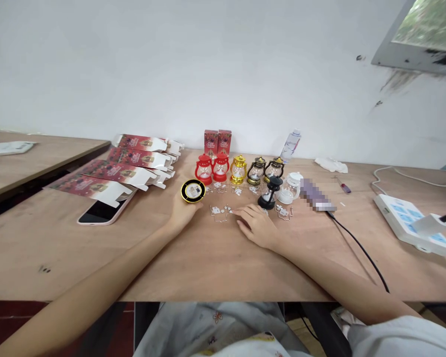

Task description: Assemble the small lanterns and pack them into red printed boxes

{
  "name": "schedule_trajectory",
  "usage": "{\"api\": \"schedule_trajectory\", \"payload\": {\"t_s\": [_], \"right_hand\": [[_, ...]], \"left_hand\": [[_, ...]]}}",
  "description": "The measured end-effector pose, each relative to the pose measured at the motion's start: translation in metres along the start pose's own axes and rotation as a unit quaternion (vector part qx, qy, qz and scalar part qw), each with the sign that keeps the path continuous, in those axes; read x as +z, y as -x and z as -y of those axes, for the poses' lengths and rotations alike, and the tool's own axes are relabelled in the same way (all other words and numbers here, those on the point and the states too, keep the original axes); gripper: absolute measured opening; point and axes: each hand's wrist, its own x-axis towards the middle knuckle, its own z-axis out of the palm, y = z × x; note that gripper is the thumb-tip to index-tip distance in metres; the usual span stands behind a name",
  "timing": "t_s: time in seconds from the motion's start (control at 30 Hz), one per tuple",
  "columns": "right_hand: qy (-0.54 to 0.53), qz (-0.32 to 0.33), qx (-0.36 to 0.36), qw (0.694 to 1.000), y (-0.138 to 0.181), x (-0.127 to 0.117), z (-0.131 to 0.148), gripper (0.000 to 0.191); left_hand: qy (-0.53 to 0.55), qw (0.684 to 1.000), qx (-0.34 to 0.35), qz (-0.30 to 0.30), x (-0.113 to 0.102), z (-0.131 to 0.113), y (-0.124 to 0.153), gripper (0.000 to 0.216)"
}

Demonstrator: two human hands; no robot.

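My left hand (pixel 183 212) is closed round a small black and gold lantern (pixel 193 191); its round underside faces me, showing a pale piece in the middle. Palm down on the table, my right hand (pixel 258 224) has its fingertips at a small round piece (pixel 231 211), and whether they grip it is too small to tell. Beside those fingertips lies a bent wire handle (pixel 220 220) with small white parts. Behind my hands stand small lanterns: red (pixel 220 167), gold (pixel 238 170), bronze (pixel 256 171), white (pixel 290 188) and a tilted black one (pixel 269 193).
Flattened red printed boxes (pixel 115 171) overlap a phone (pixel 103 210) on the left. Two upright red boxes (pixel 217 142) and a clear bottle (pixel 291 145) stand near the wall. To the right are a blurred phone-like object (pixel 315 194), black cable (pixel 360 248), screwdriver (pixel 345 188) and power strip (pixel 412 223).
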Motion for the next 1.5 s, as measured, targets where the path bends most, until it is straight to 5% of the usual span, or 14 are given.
{"api": "schedule_trajectory", "payload": {"t_s": [0.4, 1.17, 1.5], "right_hand": [[0.115, -0.049, 0.010, 0.992, 0.003, 0.007, -0.004, 0.022], [0.194, -0.030, -0.037, 0.980, 0.000, 0.008, -0.009, 0.015], [0.139, -0.032, -0.012, 0.990, 0.001, 0.006, -0.009, 0.018]], "left_hand": [[-0.022, 1.000, -0.004, 0.017, 0.002, 0.000, 0.002, 0.043], [-0.032, 0.997, 0.019, 0.065, 0.002, 0.007, 0.003, 0.044], [-0.032, 0.997, 0.019, 0.073, 0.003, 0.006, 0.004, 0.046]]}}
